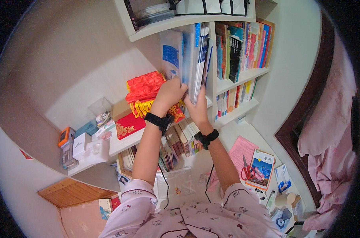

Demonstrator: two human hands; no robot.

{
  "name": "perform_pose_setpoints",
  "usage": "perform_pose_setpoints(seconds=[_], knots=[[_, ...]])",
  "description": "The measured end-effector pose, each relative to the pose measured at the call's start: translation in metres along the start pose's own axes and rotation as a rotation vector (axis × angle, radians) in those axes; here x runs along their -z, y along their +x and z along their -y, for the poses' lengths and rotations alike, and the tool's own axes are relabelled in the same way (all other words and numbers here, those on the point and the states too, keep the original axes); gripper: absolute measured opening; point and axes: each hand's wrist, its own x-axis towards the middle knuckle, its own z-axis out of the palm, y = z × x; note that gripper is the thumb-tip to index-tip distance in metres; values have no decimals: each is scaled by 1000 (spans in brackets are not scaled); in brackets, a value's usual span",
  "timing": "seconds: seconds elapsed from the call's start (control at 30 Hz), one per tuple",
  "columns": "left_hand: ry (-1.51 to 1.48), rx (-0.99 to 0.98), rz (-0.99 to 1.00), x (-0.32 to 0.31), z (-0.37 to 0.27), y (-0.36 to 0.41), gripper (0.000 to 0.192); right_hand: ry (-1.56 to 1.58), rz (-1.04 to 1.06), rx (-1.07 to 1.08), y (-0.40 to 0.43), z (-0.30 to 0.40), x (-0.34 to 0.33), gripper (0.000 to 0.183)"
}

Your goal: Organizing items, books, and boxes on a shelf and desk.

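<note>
Translucent plastic folders and a stack of white-and-blue booklets stand upright against the cubby's right divider. My right hand grips the lower end of the stack, thumb on one side. My left hand, fingers curled, holds the lower edge of a clear plastic sleeve with a blue-and-white sheet inside. Its fingertips are partly hidden. Beside my left wrist lies a folded red satin cloth with yellow fringe. A red folder with a gold pattern is on the shelf below it.
Rows of books fill the right shelves. Small boxes and a figurine sit at the shelf's left. Below, red scissors lie on a textbook beside pink paper. A clear plastic bag rests on the desk.
</note>
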Motion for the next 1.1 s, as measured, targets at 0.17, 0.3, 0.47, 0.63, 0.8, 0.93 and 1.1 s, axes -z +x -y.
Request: perform_pose_setpoints(seconds=[0.17,0.3,0.47,0.63,0.8,0.93,1.1], knots=[[-89,-4,-121,-17,-4,-7,36,-145,39,10,3,-10,8,56],[-179,40,-151,-15,-11,-13,36,-214,76,-8,6,-4,10,57],[-191,20,-81,-12,-12,-10,46,-199,70,65,13,-6,20,59],[-363,32,31,13,-1,-11,59,-1,53,14,-4,-5,14,67],[-123,106,4,1,11,-7,44,-82,116,15,-19,-5,17,86],[33,126,-31,-25,13,-1,36,20,174,18,-23,3,16,95],[13,108,-83,-41,18,1,33,-22,165,-2,-22,4,15,98]])
